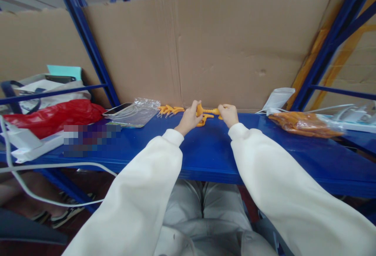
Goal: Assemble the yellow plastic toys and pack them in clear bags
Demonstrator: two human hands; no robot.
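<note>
At the back of the blue table, my left hand (pixel 189 118) is closed on a yellow-orange plastic piece (pixel 199 110) with a broad upright part. A ridged rod (pixel 209 111) of the same colour runs from there toward my right hand (pixel 229 115), whose fingers are pinched around its far end. Whether the two parts are joined is too small to tell. Below the rod, a second orange part (pixel 207 117) shows near the tabletop. Left of my left hand lies a loose heap of orange plastic pieces (pixel 172 109) with several thin silvery bits.
A tall cardboard sheet (pixel 217 48) stands behind the blue tabletop (pixel 205 154). At left are a clear plastic bag (pixel 141 115), a phone (pixel 119 109), a red bag (pixel 58 117) and a white power strip (pixel 38 150). To the right lies a wrapped orange packet (pixel 305 123).
</note>
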